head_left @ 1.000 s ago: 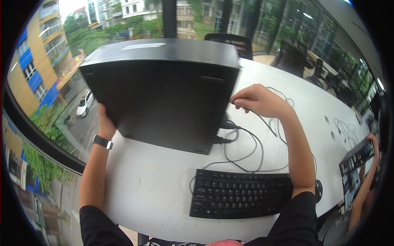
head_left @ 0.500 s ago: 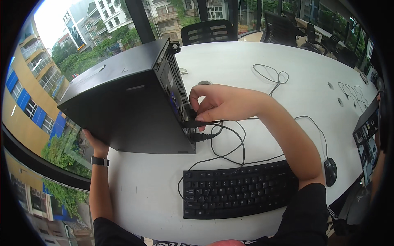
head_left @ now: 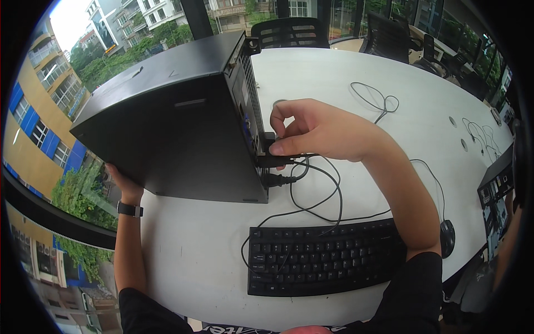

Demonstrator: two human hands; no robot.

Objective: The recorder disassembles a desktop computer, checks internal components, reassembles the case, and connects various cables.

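A black desktop computer case (head_left: 161,133) stands on the white table (head_left: 189,245), its port panel turned partly right. My left hand (head_left: 123,181) grips the case's lower left side, most fingers hidden behind it. My right hand (head_left: 314,133) is at the ports, thumb and fingers closed on a black cable plug (head_left: 271,161), partly covered by them. Just below it, another black plug (head_left: 278,180) sits in the case. Looped black cables (head_left: 336,197) run from there over the table to around a black keyboard (head_left: 320,256).
A black mouse (head_left: 448,239) lies right of the keyboard. Loose cables (head_left: 384,108) lie farther back. At the far right, another computer unit (head_left: 495,183) stands beside a person's arm (head_left: 509,234). Black chairs (head_left: 289,33) stand behind the table, and a window is on the left.
The case has turned, bringing its port panel into view. My right hand has moved in from the case's right side onto the plug. My left hand stays on the case.
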